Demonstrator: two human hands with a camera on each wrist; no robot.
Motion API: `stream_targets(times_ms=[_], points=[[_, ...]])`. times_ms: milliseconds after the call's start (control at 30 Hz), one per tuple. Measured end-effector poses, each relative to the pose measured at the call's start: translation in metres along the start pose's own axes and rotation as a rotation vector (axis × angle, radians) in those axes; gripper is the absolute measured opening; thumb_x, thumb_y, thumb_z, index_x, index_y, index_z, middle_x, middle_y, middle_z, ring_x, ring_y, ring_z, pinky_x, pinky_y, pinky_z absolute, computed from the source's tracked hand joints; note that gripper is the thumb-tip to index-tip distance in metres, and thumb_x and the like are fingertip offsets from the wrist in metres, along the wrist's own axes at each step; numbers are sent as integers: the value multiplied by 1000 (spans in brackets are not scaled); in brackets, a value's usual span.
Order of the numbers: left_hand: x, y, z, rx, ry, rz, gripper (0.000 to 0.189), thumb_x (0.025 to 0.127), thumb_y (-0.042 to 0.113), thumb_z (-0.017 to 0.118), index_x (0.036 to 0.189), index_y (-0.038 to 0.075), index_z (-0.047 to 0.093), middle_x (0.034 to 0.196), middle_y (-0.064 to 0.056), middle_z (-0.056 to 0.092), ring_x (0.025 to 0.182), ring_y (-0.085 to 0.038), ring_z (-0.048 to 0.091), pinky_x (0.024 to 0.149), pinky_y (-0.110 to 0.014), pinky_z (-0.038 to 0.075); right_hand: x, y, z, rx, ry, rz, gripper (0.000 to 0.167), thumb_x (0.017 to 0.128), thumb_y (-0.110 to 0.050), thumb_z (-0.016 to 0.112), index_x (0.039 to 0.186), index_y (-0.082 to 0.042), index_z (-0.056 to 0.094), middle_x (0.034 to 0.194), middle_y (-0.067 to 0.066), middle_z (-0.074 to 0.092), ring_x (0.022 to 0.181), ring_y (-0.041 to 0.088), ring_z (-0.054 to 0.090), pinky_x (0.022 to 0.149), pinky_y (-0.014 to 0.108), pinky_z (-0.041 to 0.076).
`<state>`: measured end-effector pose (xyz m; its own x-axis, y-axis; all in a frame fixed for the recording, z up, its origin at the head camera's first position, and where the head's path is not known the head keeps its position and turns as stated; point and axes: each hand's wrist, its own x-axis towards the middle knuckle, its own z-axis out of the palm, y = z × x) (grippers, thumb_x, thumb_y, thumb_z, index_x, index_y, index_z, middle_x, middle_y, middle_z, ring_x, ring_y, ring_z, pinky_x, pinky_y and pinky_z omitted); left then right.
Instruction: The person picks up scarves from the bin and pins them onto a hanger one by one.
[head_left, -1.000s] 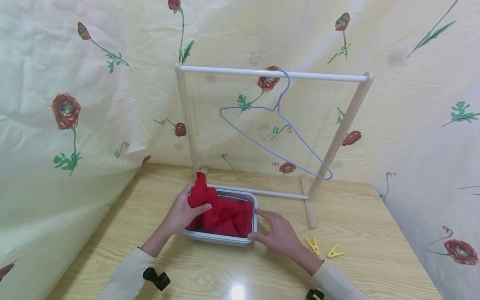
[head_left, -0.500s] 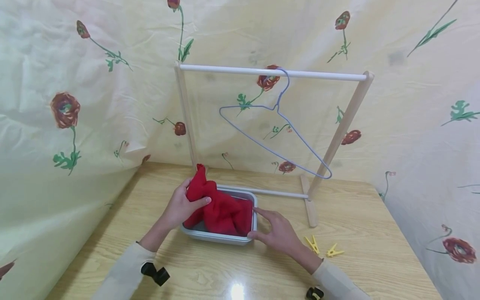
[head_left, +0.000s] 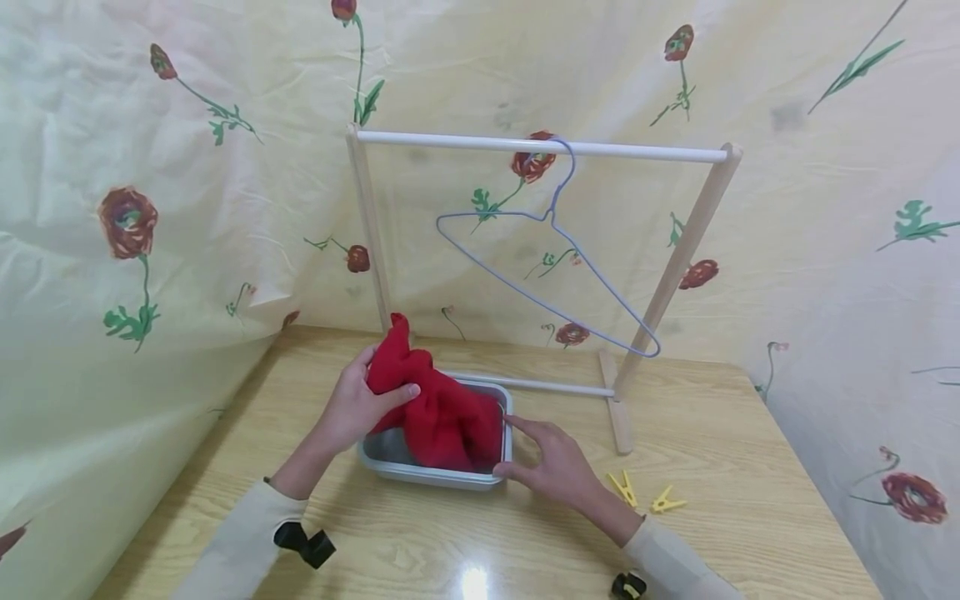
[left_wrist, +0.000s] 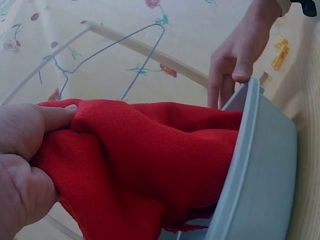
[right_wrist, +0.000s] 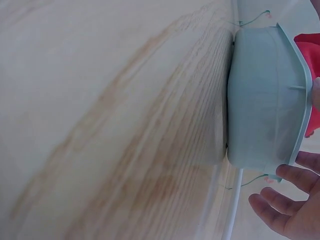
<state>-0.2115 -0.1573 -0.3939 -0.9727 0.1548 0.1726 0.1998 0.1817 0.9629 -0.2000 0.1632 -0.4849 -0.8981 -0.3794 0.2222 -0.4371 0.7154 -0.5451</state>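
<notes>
My left hand grips a bunched red scarf, thumb on top, at the left end of a pale blue-grey plastic tub. One corner of the scarf pokes up above the fingers; its other end still lies in the tub. In the left wrist view a short fringe shows along the scarf's lower edge. At the tub's right end, my right hand holds the rim, thumb near the front corner and index finger farther back. The right wrist view shows its fingers curved at the tub's corner.
Behind the tub stands a wooden-sided rack with a white top bar, a blue wire hanger hooked over it. A white lower bar runs just behind the tub. Two yellow clothespins lie near the right forearm.
My left hand has drawn the scarf up and leftward, baring more of the tub's left floor. The right hand has stayed at the rim.
</notes>
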Motion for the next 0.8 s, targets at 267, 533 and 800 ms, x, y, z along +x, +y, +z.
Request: stream_targets(times_ms=[267,533,800], points=[[-1,9,-6,-11,9,27,64,87,15,83,140,11,46,134,-13,58,120,-35,59,82,-41,61,1,0,1,2,-7,5,78,82,-60,78,146,-21,58,139,7,64,127,34,59,102,56,49],[-1,16,-11,-25,14,24,66,87,15,83,141,10,44,135,-14,58,120,-37,59,80,-42,62,0,2,2,-10,8,-19,77,82,-58,78,145,-20,59,137,7,65,126,34,60,101,55,49],[1,24,-15,-51,32,39,67,88,12,81,142,9,43,135,-14,57,120,-36,59,80,-41,62,0,1,2,-15,15,-17,77,81,-57,79,144,-18,60,135,10,66,124,33,62,100,53,50]])
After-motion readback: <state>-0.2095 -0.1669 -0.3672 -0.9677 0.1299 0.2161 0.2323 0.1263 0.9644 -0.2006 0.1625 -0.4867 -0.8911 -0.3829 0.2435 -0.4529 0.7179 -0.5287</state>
